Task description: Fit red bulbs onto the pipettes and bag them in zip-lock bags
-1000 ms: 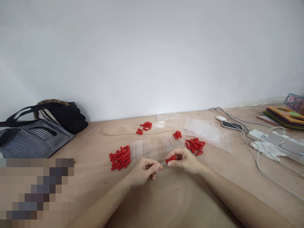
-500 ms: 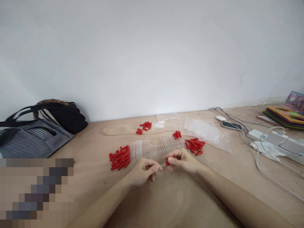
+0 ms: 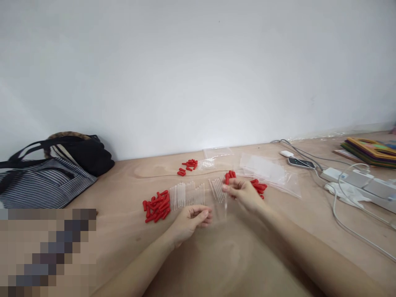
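Your right hand [image 3: 246, 196] pinches a dropper [image 3: 225, 204] between thumb and fingertips above the wooden table [image 3: 117, 247], its red cap [image 3: 227, 178] at the top, its clear tube blurred and pointing down. Your left hand [image 3: 188, 225], nearer the middle, is loosely curled, thumb close to the fingers; whether something thin sits between them you cannot tell from here.

Beside the dropper lies a row of clear tubes [image 3: 217, 190], near enough that a low swing of the hanging tip could knock them out of line or, if they are glass, chip one. The join between cap and tube hides behind your fingertips; should the fit be shallow, the tube could slip free and drop. Squeeze too hard on so slender a stem and it might snap.

Your right hand also overlaps the right-hand pile of red caps [image 3: 259, 187], where a brushing knuckle or wrist could send some rolling. Close to your left hand, a bank of loose tubes [image 3: 187, 196] lies next to the left-hand pile of caps [image 3: 157, 206]; a careless forearm there could mix the two.
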### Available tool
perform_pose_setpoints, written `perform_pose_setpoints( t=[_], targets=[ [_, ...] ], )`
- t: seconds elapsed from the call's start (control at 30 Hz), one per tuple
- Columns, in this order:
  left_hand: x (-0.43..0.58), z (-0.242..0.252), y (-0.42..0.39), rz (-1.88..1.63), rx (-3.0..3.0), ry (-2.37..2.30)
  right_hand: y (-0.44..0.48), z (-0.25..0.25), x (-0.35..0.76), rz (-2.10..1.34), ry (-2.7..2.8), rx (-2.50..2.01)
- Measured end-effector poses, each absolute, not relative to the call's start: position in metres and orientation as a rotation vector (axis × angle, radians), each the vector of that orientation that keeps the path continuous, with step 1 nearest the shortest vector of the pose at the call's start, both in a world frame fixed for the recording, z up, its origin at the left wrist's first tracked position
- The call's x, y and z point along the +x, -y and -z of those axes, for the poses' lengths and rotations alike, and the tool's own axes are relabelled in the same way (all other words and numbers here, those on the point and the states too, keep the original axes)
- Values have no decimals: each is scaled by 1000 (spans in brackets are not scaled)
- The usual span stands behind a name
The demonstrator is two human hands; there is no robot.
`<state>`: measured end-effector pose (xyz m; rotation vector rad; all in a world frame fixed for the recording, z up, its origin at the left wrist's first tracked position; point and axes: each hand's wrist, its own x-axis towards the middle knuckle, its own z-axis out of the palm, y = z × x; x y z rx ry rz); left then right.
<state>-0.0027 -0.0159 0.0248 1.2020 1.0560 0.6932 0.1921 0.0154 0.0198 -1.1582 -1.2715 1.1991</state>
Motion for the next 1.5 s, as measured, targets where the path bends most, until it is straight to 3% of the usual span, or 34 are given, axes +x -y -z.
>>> perform_pose_setpoints(
  t=[0.13,0.4,0.7,1.1,1.3,1.5],
  targets=[
    [-4,-24,13,-655,1236,-1058,-55,-29,231,-806,1442,-1691],
    [-5,-21,12,-618,1340,-1105,-93,-18,248,-611,1452,-2017],
    [-10,-25,6,-618,1489,-1153,-103,-8,245,-894,1492,-2025],
    [-10,-23,6,-607,1464,-1160,-105,-6,244,-906,1536,-2009],
    [-14,-22,4,-594,1597,-1210,-100,-14,250,-801,1565,-2037],
    [-17,-33,-8,-625,2139,-1513,-69,-31,260,-449,1656,-1936]
  ],
)
